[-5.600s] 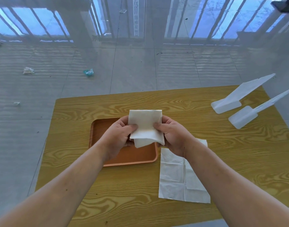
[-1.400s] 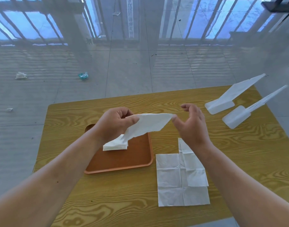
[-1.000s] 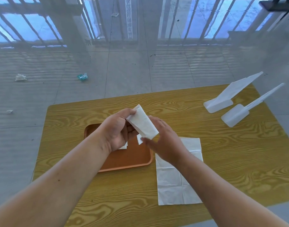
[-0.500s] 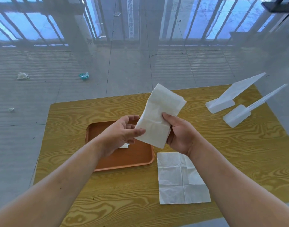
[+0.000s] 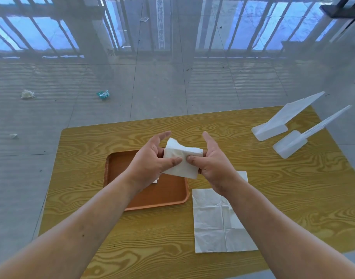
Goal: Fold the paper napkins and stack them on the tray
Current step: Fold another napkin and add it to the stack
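Folding napkin (image 5: 180, 161) over tray (image 5: 168, 192).
Pinched between left hand (image 5: 150, 164) and right hand (image 5: 211, 165), thumbs on top; seemingly mid-fold. Align edges before creasing.

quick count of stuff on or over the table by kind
white paper napkins: 3, held napkin, flat napkin, folded napkin on tray, mostly hidden
orange plastic tray: 1
white plastic stands: 2, far stand, near stand
total: 6
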Demonstrator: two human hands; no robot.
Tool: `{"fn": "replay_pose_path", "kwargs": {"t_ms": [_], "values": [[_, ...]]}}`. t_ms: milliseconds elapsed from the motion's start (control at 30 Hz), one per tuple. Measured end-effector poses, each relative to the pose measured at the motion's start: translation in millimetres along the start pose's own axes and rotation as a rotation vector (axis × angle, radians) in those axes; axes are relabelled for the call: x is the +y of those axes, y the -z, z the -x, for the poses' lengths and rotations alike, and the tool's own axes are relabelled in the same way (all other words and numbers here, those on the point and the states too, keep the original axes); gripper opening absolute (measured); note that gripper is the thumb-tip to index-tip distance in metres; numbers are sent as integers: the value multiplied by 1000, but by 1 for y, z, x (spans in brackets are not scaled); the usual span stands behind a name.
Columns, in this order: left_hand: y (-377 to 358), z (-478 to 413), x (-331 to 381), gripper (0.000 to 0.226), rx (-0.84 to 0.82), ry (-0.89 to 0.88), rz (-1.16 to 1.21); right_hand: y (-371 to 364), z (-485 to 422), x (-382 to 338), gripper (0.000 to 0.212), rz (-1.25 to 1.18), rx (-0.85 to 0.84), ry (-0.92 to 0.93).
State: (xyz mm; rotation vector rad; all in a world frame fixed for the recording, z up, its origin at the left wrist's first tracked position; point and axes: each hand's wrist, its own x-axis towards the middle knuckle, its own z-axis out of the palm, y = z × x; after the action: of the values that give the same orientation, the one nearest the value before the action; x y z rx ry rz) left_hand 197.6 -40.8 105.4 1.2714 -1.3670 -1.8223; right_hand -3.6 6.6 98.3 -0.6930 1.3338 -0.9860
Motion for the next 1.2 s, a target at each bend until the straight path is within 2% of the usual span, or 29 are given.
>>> {"fn": "replay_pose_path", "kwargs": {"t_ms": [133, 200, 300, 433, 567, 600, 667, 733, 800, 900, 1000, 1033, 1133, 1200], "values": [[6, -5, 3, 85, -48, 66, -33, 4, -4, -3, 93, 100, -55, 81], [7, -7, 4, 66, -58, 76, -59, 6, -4, -8, 80, 162, -58, 97], [8, -9, 5, 37, -15, 41, -89, 9, -3, -12, 45, 327, -13, 158], [10, -11, 6, 17, 102, -83, -338, 9, 0, -13, 20, 607, 106, 265], [10, -14, 7, 17, 192, -231, -637, 9, -3, -15, 19, 746, 164, 325], [11, -15, 8, 12, 190, -238, -636, 10, -4, -17, 17, 705, 154, 311], [15, -16, 13, 9, 112, -164, -388, 15, -7, -20, 6, 479, 104, 221], [18, -15, 15, 11, 41, -69, -96, 19, -7, -23, 22, 186, -5, 114], [21, -16, 13, 7, 53, -53, -15, 18, -6, -22, 31, 16, -101, 13], [22, -15, 8, 8, 81, -19, 92, 11, -6, -17, 16, -23, -149, -42], [25, -8, 2, 32, -10, 110, 203, 1, -11, -15, 9, -111, -66, -62], [26, -6, 0, 33, -36, 149, 189, -3, -13, -16, 10, -130, -38, -63], [31, -1, -8, 20, -30, 184, 142, -16, -19, -14, 15, -158, -8, -78], [36, 0, -14, 12, 12, 172, 163, -23, -23, -9, 18, -134, -46, -121]]}}
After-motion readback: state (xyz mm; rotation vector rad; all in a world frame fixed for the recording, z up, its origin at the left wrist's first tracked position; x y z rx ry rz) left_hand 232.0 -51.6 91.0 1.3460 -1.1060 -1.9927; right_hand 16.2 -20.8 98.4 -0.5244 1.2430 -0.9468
